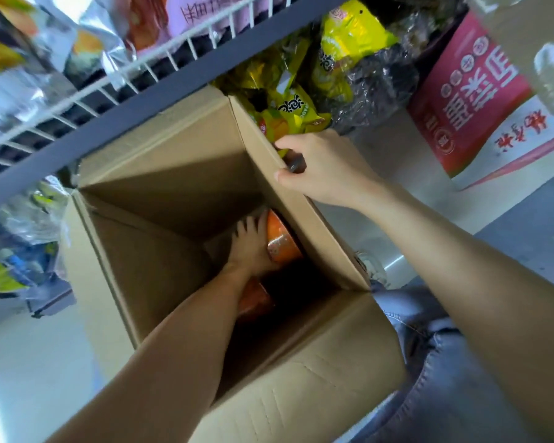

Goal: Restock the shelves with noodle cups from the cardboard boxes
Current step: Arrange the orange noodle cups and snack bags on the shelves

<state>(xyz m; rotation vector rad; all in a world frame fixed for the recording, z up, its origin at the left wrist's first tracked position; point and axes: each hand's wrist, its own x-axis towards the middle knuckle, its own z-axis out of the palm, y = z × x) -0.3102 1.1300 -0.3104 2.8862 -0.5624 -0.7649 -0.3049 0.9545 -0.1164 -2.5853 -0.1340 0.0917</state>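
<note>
Open cardboard box (179, 174) on the floor (29, 362), directly before the wire shelf (87, 100). Deep inside, against the right wall, a noodle cup (282, 241), with the left hand (248, 251) around it; a second cup (253, 302) nearer, under the forearm. Right hand (320, 167) on the right flap's edge. Snack bags (288, 110) behind that flap; printed carton (470, 100) far right.

Both forearms (179, 346) are bare, with no sleeves showing anywhere along them. At the lower right of the frame, the legs wear grey-blue denim jeans (445, 378) with visible stitched seams.
</note>
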